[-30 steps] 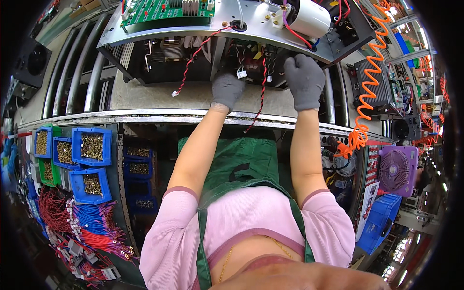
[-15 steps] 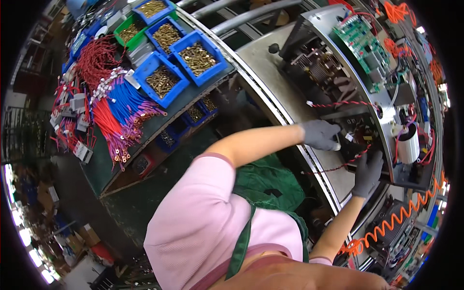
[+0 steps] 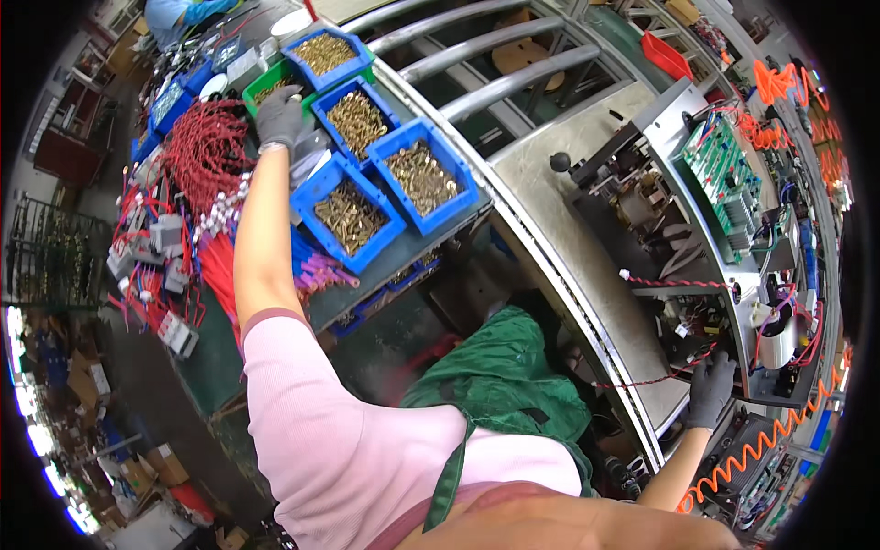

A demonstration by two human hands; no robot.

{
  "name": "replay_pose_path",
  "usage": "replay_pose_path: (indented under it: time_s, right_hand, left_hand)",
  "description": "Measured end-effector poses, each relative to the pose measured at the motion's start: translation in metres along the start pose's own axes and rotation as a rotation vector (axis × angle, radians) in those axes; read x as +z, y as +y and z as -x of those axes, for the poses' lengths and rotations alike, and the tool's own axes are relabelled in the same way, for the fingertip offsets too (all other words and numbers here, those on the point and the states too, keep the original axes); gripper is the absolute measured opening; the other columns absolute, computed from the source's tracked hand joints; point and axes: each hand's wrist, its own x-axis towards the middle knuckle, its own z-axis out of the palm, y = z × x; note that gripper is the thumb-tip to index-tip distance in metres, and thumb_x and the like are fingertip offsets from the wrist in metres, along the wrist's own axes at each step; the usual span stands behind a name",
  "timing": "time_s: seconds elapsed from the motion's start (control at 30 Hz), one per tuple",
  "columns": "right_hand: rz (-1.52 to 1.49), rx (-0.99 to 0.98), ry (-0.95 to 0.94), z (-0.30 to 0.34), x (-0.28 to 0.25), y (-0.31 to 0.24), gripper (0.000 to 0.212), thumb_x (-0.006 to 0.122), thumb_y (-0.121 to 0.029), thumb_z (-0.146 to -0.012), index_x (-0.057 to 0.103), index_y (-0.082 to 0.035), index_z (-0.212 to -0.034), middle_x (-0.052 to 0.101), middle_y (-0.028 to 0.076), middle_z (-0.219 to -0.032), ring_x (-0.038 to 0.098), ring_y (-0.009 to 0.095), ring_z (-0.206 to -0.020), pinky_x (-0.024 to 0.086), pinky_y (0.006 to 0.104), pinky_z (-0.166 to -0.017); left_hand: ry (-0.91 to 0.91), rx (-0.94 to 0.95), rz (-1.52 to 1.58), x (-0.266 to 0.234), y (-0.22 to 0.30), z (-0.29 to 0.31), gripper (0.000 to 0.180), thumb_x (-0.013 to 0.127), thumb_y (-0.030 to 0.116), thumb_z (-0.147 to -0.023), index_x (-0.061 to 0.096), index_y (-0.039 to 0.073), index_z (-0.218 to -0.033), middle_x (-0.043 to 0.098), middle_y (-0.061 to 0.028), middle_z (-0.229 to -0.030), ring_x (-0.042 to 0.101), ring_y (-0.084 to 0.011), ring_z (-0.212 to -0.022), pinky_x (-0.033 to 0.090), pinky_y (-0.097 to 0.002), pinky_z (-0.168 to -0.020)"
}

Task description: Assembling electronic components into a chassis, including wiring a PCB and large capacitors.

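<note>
My left hand (image 3: 279, 121), in a grey glove, reaches over the near side of a green bin (image 3: 254, 93) of small metal fasteners. Its fingers are bent together, and what they hold, if anything, is hidden. My right hand (image 3: 710, 392), also gloved in grey, rests at the lower edge of an opened metal equipment chassis (image 3: 680, 158), fingers stretched upward. Close by its fingertips runs a red-and-black twisted wire (image 3: 662, 377), one end hanging over the bench. Another twisted wire (image 3: 678, 281) with a white plug lies higher on the chassis. A green circuit board (image 3: 724, 188) is mounted there.
Blue bins (image 3: 401, 226) of brass-coloured fasteners stand beside the green one. Bundles of red wire (image 3: 203, 151) and grey connectors (image 3: 166, 236) lie on the left bench. Metal rails (image 3: 522, 92) run behind the steel bench (image 3: 587, 215). An orange coiled hose (image 3: 752, 449) hangs at right.
My left hand has left the chassis and swung far left to the green bin. My right hand stays by the chassis edge. The whole view has shifted.
</note>
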Motion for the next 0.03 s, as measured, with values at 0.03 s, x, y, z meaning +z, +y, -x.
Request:
replay_pose_path:
  time_s: [0.03]
  right_hand:
    - [-0.004, 0.024, -0.025, -0.0017, 0.0005, 0.0024, 0.030, 0.064, -0.021, -0.081, 0.050, -0.003, -0.100, 0.051, 0.025, -0.098, 0.054, 0.044, -0.088, 0.044, 0.0513, -0.071]
  left_hand:
    - [-0.091, -0.109, -0.203, -0.0091, 0.0042, -0.0126, 0.034, 0.061, 0.035, -0.084, 0.069, 0.015, -0.110, 0.067, -0.0142, -0.111, 0.063, -0.0214, -0.106, 0.044, -0.0359, -0.096]
